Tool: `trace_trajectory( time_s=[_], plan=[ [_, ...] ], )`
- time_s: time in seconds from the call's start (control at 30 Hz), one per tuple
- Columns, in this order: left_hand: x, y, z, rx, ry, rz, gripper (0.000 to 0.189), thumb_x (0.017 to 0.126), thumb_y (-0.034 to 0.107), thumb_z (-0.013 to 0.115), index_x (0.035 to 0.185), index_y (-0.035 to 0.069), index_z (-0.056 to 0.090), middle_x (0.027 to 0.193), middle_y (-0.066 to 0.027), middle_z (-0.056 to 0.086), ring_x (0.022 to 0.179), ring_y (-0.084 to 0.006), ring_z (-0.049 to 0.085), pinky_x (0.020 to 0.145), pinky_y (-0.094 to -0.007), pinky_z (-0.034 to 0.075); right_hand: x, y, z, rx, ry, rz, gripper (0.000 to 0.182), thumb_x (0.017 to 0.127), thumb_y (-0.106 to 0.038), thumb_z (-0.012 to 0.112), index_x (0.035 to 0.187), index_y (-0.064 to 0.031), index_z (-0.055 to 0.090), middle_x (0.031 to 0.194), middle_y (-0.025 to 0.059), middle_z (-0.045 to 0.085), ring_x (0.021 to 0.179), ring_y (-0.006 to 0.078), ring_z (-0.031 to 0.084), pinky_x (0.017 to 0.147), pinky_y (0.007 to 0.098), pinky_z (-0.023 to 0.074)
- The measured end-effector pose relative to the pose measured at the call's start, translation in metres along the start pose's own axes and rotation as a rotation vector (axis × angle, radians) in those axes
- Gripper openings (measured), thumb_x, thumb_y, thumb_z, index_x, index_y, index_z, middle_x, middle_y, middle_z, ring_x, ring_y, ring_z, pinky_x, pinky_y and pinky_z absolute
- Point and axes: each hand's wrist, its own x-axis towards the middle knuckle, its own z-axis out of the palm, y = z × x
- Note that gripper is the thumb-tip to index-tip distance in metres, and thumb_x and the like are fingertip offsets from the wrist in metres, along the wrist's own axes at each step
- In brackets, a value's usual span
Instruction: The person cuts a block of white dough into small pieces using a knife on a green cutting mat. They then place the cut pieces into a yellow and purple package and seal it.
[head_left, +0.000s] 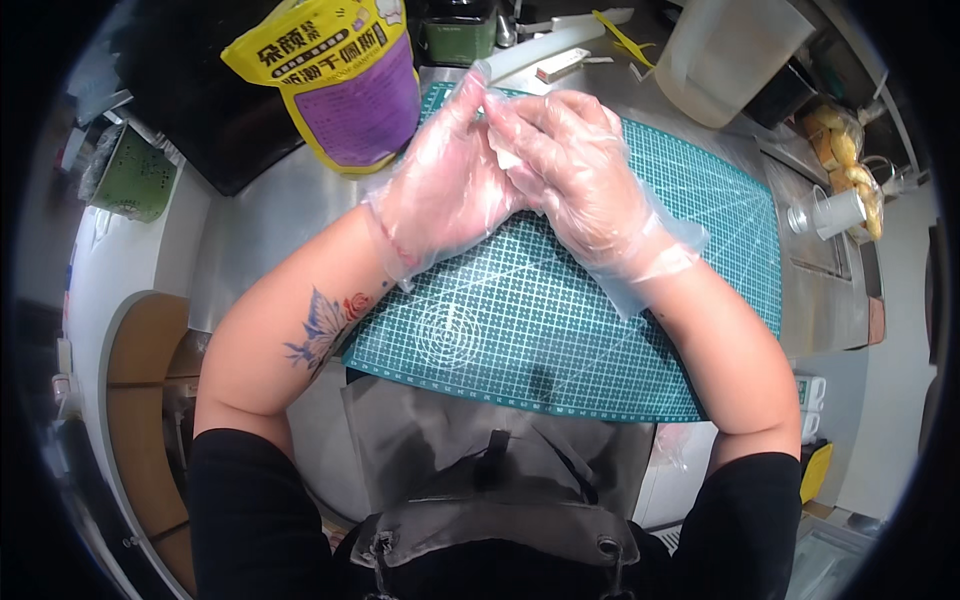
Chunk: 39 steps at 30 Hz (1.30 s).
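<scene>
Both of my hands wear loose clear plastic gloves and meet above a green gridded cutting mat (517, 315). My left hand (450, 176) is cupped with its palm turned up and its thumb raised. Over that palm, my right hand (577, 154) has its fingers bent, with the fingertips close to the left thumb. A small soft white lump (508, 156) shows between the two hands. My right fingers cover most of it, so its full shape is hidden.
A yellow and purple pouch (356, 112) bearing writing stands beyond my left hand. Along the back lie a whitish rolling pin (544, 54) and a small box (562, 65). A translucent plastic pitcher (727, 64) stands back right. Clear cups (829, 214) lie at the right.
</scene>
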Motion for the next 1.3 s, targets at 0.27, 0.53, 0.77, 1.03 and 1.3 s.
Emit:
trace_trajectory(
  time_s=[0.27, 0.53, 0.77, 1.03, 1.3],
  plan=[
    [0.003, -0.001, 0.015, -0.009, 0.504, -0.008, 0.058, 0.103, 0.057, 0.040, 0.128, 0.005, 0.052, 0.124, -0.0158, 0.061, 0.123, -0.0299, 0.057, 0.102, -0.0470, 0.047, 0.008, -0.034, -0.007, -0.172, -0.289, -0.030, 0.049, 0.086, -0.015, 0.067, 0.133, -0.0028, 0.058, 0.146, 0.0155, 0.052, 0.139, 0.0364, 0.045, 0.115, 0.0586, 0.0256],
    [-0.004, 0.016, -0.007, 0.236, 0.304, 0.145, 0.050, 0.105, 0.054, 0.041, 0.082, 0.011, 0.056, 0.063, -0.0029, 0.055, 0.052, -0.0164, 0.055, 0.051, -0.0274, 0.047, 0.014, -0.027, -0.024, 0.136, 0.047, -0.110, 0.055, 0.078, -0.001, 0.067, 0.133, -0.0049, 0.057, 0.132, 0.0128, 0.063, 0.119, 0.0337, 0.061, 0.102, 0.0470, 0.0455],
    [-0.001, 0.008, -0.013, 0.199, 0.141, 0.168, 0.046, 0.107, 0.048, 0.040, 0.091, 0.008, 0.056, 0.079, -0.0049, 0.060, 0.065, -0.0153, 0.059, 0.060, -0.0294, 0.050, 0.014, -0.028, -0.021, 0.143, 0.097, -0.123, 0.052, 0.081, -0.014, 0.072, 0.130, -0.0055, 0.056, 0.121, 0.0128, 0.064, 0.112, 0.0352, 0.062, 0.097, 0.0462, 0.0475],
    [-0.005, -0.010, 0.026, 0.079, 0.029, 0.108, 0.098, 0.092, 0.077, 0.035, 0.155, 0.003, 0.021, 0.149, -0.0153, 0.042, 0.142, -0.0265, 0.038, 0.119, -0.0432, 0.029, 0.004, -0.024, -0.005, 0.198, 0.238, 0.207, 0.036, 0.083, -0.010, 0.066, 0.115, 0.0016, 0.058, 0.105, 0.0213, 0.065, 0.095, 0.0406, 0.063, 0.083, 0.0457, 0.0516],
    [-0.003, -0.017, 0.017, 0.057, -0.205, -0.095, 0.112, 0.084, 0.083, 0.041, 0.160, 0.010, 0.001, 0.157, -0.0155, 0.028, 0.147, -0.0286, 0.029, 0.122, -0.0453, 0.021, -0.001, -0.023, 0.006, 0.345, 0.220, 0.314, 0.024, 0.098, -0.022, 0.061, 0.104, 0.0014, 0.063, 0.087, 0.0155, 0.066, 0.076, 0.0324, 0.065, 0.075, 0.0368, 0.0510]
  ],
)
